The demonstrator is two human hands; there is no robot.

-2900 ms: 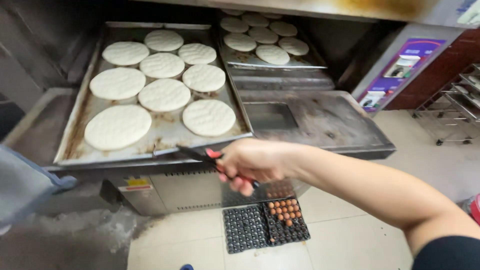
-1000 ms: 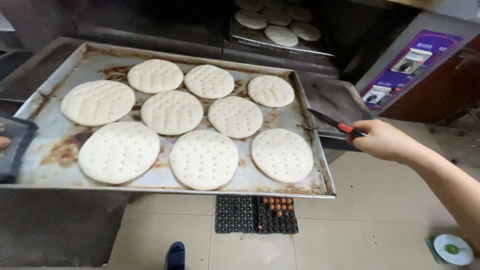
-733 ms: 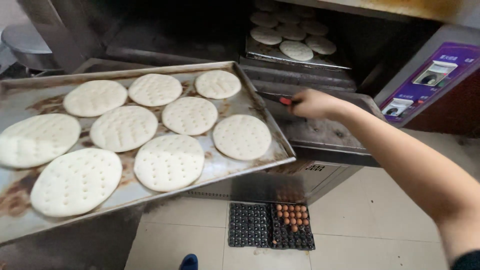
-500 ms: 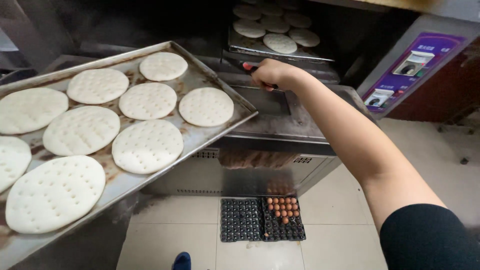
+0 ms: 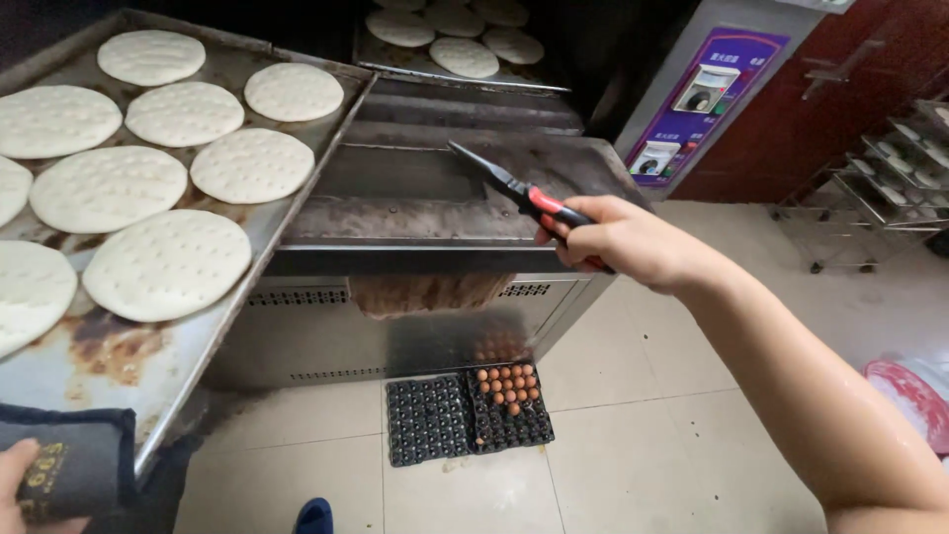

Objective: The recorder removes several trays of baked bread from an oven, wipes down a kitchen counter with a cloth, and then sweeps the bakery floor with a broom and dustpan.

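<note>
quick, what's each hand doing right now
Left hand: gripping the tray edge through a dark cloth pad.
Right hand: closed on red-handled pliers.

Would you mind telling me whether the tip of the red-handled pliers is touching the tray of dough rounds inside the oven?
Apart. The head view shows the pliers, held in the right hand, ending over the oven door, with dark space before the inner tray.

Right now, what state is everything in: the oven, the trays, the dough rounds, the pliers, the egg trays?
Oven door: open, folded down flat.
Near baking tray: out of the oven, tilted, held by left hand through dark cloth.
Dough rounds: pale, unbaked, pricked.
Far tray: inside the oven, loaded.
Pliers: gripped in right hand.
Egg trays: on floor, partly filled.
</note>
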